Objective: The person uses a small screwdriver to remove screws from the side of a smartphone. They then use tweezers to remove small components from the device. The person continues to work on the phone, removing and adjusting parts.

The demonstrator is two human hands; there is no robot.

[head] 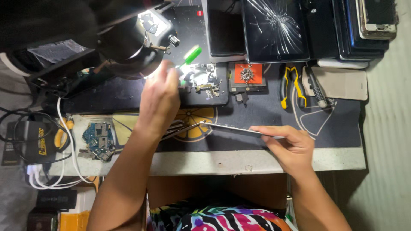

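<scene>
My left hand [159, 97] is raised over the work mat, its fingers closed on a green-handled screwdriver [190, 56] right under the lit black lamp head [128, 42]. My right hand [289, 147] grips the right end of a thin flat phone panel [231, 128], held edge-on and nearly level above the mat with the lemon print [198, 124]. Thin metal tweezers [173, 128] lie under my left wrist. Just beyond the left hand, a phone body [204, 81] lies open with small parts on it.
A cracked tablet [274, 28] and stacked phones [368, 25] lie at the back. An orange tray of screws [247, 73], yellow-handled pliers [292, 85] and a grey cloth [342, 83] sit on the right. A blue circuit board [99, 139], cables and a charger [36, 141] crowd the left.
</scene>
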